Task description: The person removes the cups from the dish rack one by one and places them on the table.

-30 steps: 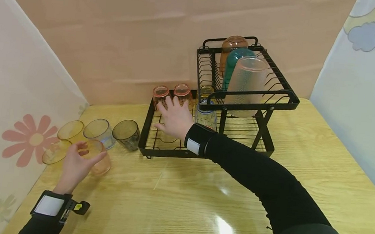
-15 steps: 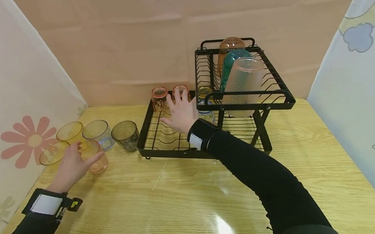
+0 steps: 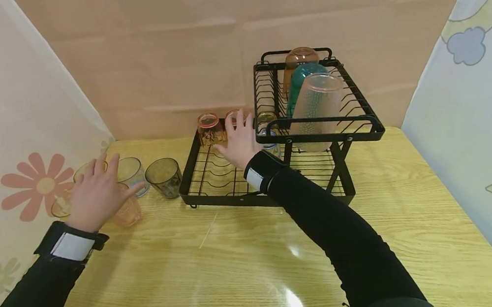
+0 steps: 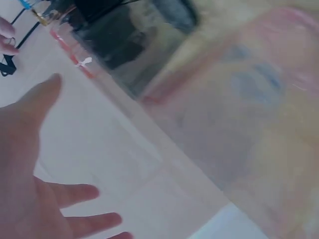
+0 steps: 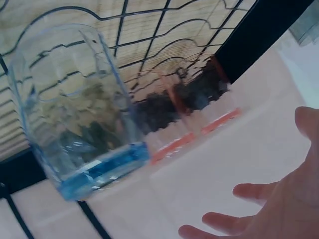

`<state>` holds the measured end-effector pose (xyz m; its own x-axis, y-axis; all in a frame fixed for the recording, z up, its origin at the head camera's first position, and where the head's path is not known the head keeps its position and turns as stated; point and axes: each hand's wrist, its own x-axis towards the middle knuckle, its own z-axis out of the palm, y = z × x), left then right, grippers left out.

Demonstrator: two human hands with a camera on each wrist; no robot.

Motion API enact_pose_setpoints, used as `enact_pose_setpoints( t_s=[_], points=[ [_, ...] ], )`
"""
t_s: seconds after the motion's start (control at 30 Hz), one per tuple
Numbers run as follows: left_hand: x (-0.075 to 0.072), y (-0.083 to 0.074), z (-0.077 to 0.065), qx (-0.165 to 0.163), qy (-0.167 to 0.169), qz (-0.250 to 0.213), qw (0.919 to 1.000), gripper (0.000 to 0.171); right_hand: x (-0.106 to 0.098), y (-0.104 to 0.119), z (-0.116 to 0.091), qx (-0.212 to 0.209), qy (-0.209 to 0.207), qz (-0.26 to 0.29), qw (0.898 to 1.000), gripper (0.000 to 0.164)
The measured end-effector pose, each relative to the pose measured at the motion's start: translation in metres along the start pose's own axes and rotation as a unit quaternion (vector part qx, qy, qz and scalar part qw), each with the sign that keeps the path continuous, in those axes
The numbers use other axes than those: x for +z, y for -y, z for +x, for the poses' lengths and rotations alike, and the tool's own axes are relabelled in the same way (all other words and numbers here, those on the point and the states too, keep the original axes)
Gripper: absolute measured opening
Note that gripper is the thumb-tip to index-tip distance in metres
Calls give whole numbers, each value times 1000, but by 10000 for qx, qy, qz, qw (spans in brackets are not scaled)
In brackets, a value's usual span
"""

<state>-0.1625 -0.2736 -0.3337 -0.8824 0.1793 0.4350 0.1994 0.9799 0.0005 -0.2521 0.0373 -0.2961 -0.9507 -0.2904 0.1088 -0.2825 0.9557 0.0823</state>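
Note:
My left hand (image 3: 97, 196), fingers spread, hovers over several drinking glasses at the table's left. Just beyond its thumb stands a pink glass (image 3: 128, 214), large and blurred in the left wrist view. A yellow glass (image 3: 61, 205) and another yellow glass (image 3: 80, 171) are partly hidden by this hand. With fingers also spread, my right hand (image 3: 242, 143) is over the lower tier of the black dish rack (image 3: 214, 201). Upside-down glasses surround it: a pink-based glass (image 3: 210, 129), a second one (image 5: 169, 134) behind the fingers, and a blue-based glass (image 5: 79, 109). Both hands hold nothing.
A clear bluish glass (image 3: 130, 169) and a smoky glass (image 3: 165, 178) stand upright left of the rack. The upper tier (image 3: 364, 128) overhangs the right side, carrying an orange glass (image 3: 300, 55), a teal glass (image 3: 307, 73) and a tall clear pinkish glass (image 3: 319, 106).
My left hand has risen off the pink glass, its fingers straightening and spreading. My right hand has shifted back and slightly right over the lower tier, uncovering more of the left pink-based glass.

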Motion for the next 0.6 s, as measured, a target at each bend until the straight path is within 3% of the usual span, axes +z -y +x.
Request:
enact_pose_setpoints(
  t_s=[0.2, 0.37, 0.6],
  points=[
    [1, -24, 32, -189, 425, -230, 9987, 96, 8, -6, 3, 409, 49, 795, 9960, 85],
    [7, -45, 52, -208, 687, -674, 9951, 100, 15, -6, 5, 961, 19, 1117, 9891, 84],
    [9, -75, 74, -151, 646, -1556, 9856, 96, 16, -2, 7, 2039, 368, 513, 9770, 81]
  ],
)
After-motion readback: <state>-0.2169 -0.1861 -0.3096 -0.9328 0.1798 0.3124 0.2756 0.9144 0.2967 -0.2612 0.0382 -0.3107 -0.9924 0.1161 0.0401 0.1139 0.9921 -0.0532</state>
